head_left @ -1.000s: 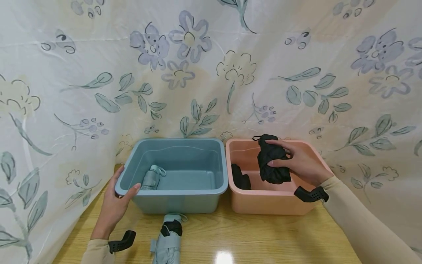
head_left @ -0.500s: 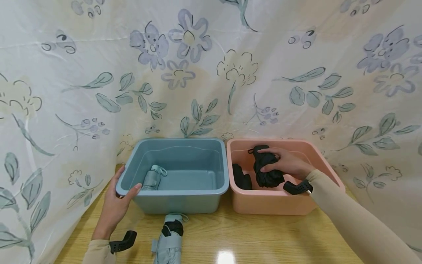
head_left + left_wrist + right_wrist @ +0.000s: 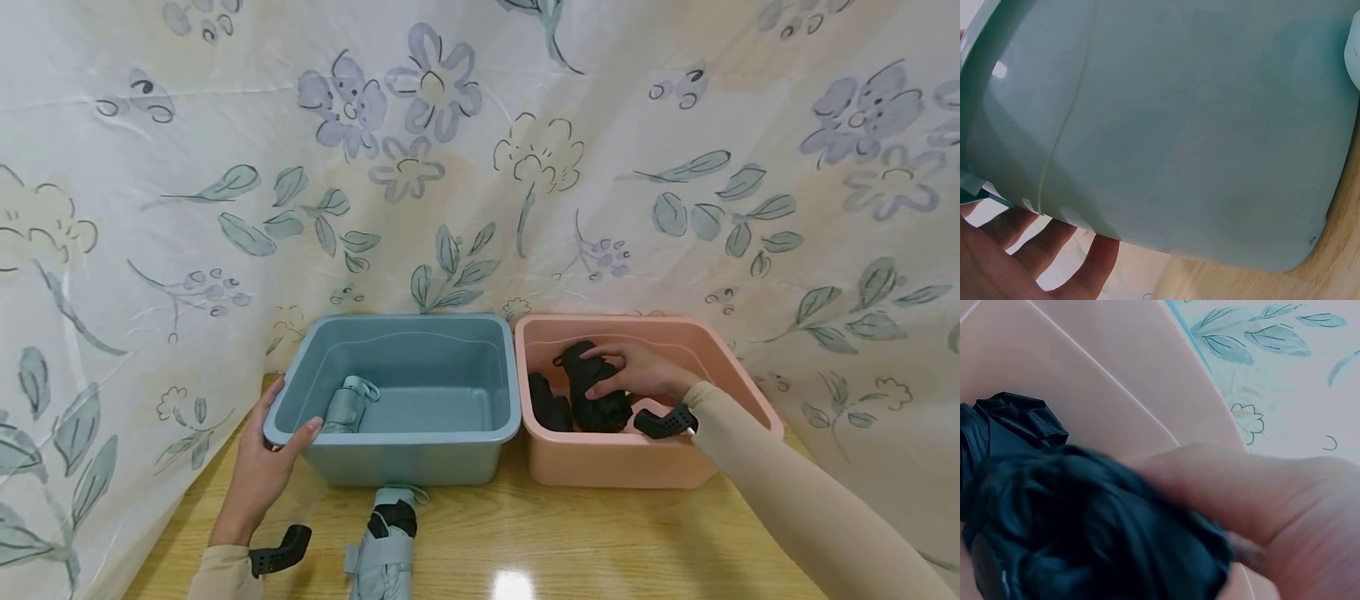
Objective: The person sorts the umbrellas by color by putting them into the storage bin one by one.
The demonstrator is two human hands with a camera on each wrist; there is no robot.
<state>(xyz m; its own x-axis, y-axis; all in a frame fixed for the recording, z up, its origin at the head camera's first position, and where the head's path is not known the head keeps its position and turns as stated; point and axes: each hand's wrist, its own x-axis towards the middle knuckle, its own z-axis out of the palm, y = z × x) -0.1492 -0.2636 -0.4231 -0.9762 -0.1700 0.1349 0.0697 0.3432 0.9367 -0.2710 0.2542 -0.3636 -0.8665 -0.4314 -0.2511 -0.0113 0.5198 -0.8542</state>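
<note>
My right hand (image 3: 643,371) grips a folded black umbrella (image 3: 587,385) low inside the pink bin (image 3: 622,465), thumb on one side and fingers on the other. In the right wrist view its bunched black cloth (image 3: 1094,531) fills the lower left. A second black folded bundle (image 3: 547,407) lies beside it along the bin's left wall. At the left, my left hand (image 3: 258,462) holds the front left corner of the blue bin (image 3: 412,462), thumb at the rim. From the left wrist, several fingers (image 3: 1094,265) show against the bin's outer wall.
Inside the blue bin lies a light blue-grey folded umbrella (image 3: 345,406). Another blue-grey umbrella (image 3: 386,550) rests on the wooden table (image 3: 600,542) in front. The bins stand side by side against a floral cloth (image 3: 465,183).
My right hand has lowered the black umbrella into the pink bin and shifted it left, close to the other black bundle. The left hand has stayed on the blue bin.
</note>
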